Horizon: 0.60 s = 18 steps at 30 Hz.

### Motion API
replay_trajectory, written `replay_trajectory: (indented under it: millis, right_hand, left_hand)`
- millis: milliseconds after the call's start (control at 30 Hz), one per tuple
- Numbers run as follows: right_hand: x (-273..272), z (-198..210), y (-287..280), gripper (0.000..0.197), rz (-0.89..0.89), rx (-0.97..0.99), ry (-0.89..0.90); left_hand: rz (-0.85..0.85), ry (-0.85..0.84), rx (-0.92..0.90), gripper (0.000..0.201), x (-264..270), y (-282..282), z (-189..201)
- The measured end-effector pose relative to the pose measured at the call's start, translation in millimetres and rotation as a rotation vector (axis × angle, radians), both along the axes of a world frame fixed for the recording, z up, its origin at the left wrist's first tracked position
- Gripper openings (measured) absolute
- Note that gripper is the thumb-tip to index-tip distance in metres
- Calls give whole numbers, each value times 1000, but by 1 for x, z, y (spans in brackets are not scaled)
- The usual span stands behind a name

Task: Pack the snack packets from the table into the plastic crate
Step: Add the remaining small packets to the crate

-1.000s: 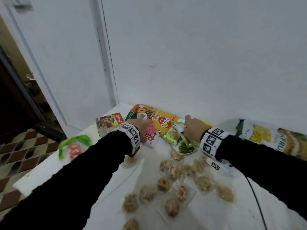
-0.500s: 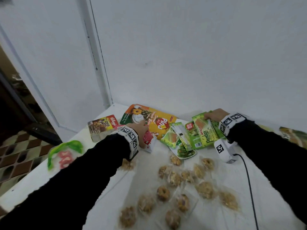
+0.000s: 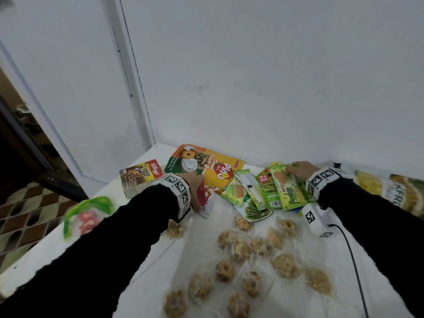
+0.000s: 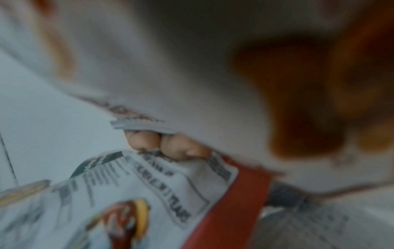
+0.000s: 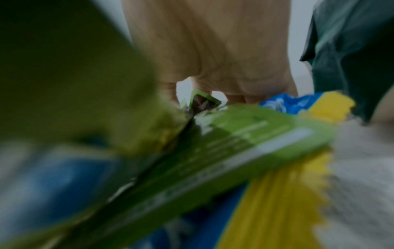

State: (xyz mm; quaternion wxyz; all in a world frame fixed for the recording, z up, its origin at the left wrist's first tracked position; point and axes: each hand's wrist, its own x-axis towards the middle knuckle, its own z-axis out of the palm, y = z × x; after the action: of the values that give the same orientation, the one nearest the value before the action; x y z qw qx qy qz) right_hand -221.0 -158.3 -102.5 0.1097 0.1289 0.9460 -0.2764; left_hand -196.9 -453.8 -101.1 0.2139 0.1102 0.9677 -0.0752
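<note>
My left hand (image 3: pixel 194 186) grips a red and white snack packet (image 3: pixel 207 196) in front of the orange Pinú pouch (image 3: pixel 207 167). In the left wrist view its fingertips (image 4: pixel 168 145) curl onto the packet's printed film (image 4: pixel 153 185). My right hand (image 3: pixel 299 170) holds the top of a green Pandan packet (image 3: pixel 290 193) in a fanned bunch of green packets (image 3: pixel 266 191). In the right wrist view the hand (image 5: pixel 224 64) pinches the green packet (image 5: pixel 224 148) over a blue and yellow packet (image 5: pixel 285 188). No crate is in view.
On the white table (image 3: pixel 142 260) lie a Coco Pops box (image 3: pixel 141 177), a green and red gummy packet (image 3: pixel 86 214), more green packets (image 3: pixel 243 196), several clear-wrapped cookies (image 3: pixel 252 260) and a jackfruit bag (image 3: pixel 394 191). A black cable (image 3: pixel 354 269) trails at the right. Walls close the back.
My right hand has left the green packets in the middle, gone right and back, and taken hold of the Pandan bunch. The left hand has stayed on the red and white packet.
</note>
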Motion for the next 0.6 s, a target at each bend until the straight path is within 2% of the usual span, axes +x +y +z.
replay_trajectory:
  millis: [133,300,400,467,533,600]
  right_hand:
    - [0,0,3,19,-13,-60,70]
    - [-3,9,11,39,-108,-144,206]
    - [-1,22,16,38,-169,-257,319]
    - [0,29,16,24,-201,-354,340]
    - [2,29,13,10,-185,-458,270]
    - [3,21,5,14,-115,-485,178]
  left_hand:
    - [19,0,-7,75,-2,1,2]
    - [58,81,25,58,0,-1,3]
    - [128,116,253,39,0,-5,11]
    - [179,156,481,27,-1,-4,22]
    - [245,193,684,28,-2,1,30]
    - [324,155,834,35,-3,10,33]
